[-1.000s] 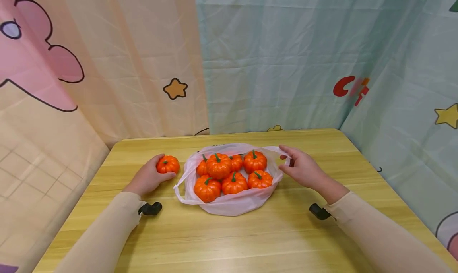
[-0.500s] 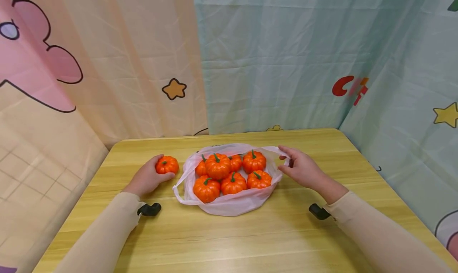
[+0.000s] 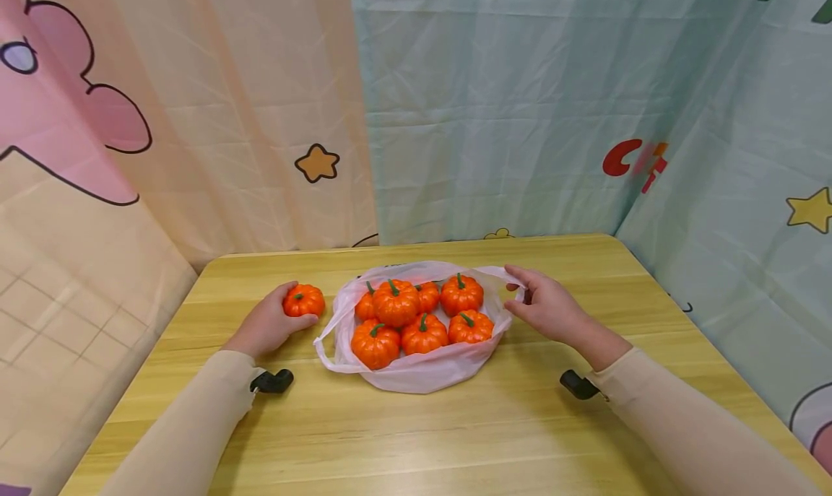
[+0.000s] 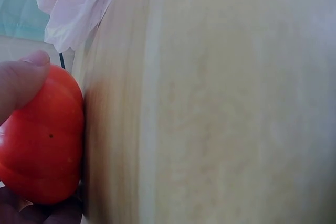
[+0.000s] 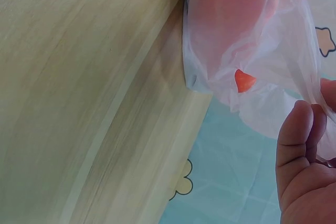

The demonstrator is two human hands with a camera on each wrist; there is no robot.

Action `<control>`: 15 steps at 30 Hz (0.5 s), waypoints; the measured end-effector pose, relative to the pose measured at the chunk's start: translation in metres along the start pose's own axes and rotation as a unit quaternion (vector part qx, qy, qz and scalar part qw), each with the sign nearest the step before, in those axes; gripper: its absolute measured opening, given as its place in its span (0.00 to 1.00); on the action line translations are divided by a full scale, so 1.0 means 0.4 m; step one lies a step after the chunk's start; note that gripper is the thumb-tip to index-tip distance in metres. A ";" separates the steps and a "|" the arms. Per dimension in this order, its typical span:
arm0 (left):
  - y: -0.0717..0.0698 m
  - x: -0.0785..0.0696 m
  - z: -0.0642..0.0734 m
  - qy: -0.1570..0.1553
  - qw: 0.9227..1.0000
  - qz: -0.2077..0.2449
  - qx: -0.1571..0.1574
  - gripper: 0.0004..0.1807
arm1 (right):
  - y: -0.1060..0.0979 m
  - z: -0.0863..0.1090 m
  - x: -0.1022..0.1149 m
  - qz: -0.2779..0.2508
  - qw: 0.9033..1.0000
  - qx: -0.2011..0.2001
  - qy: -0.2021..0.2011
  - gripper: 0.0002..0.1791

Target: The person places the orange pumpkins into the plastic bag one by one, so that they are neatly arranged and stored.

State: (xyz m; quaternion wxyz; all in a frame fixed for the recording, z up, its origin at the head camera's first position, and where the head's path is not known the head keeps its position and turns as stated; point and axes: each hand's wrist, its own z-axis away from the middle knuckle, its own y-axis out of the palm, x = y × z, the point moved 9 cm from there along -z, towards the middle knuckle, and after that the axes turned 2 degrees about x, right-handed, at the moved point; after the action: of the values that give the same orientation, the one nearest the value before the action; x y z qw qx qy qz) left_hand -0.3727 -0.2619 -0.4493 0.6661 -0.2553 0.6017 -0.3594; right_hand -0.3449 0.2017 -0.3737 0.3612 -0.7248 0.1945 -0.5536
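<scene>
My left hand (image 3: 268,324) grips a small orange toy pumpkin (image 3: 304,301) left of the bag, thumb on the near side. In the left wrist view this pumpkin (image 4: 44,145) sits right at the tabletop, thumb above and other fingers below. A thin whitish plastic bag (image 3: 416,382) lies wide-mouthed mid-table, with several green-stemmed pumpkins (image 3: 398,303) inside. At its right side my right hand (image 3: 549,307) pinches the bag's handle and draws it outward. The right wrist view shows the bag's film (image 5: 294,51) stretched to the fingertips (image 5: 299,116); orange shows through it.
The bag's left handle loop (image 3: 328,351) hangs loose over the wooden table (image 3: 422,445), towards the held pumpkin. Printed cloth curtains (image 3: 494,120) stand behind the table and along both sides. A black wrist mount (image 3: 271,381) juts from the left sleeve, another (image 3: 578,385) from the right.
</scene>
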 end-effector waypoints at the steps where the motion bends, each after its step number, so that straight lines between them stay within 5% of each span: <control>1: 0.000 0.000 0.000 0.000 1.000 0.000 0.000 0.57 | 0.000 0.000 0.000 0.001 1.000 0.000 0.000 0.36; 15: -0.007 -0.008 0.003 0.011 1.000 -0.011 -0.003 0.56 | -0.003 0.000 0.004 0.005 1.000 -0.002 -0.001 0.37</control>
State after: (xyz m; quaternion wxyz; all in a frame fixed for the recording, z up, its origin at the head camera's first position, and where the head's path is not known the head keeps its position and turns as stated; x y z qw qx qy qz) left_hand -0.3721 -0.2613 -0.4449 0.6544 -0.2603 0.6074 -0.3676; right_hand -0.3448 0.2014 -0.3718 0.3627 -0.7247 0.1990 -0.5510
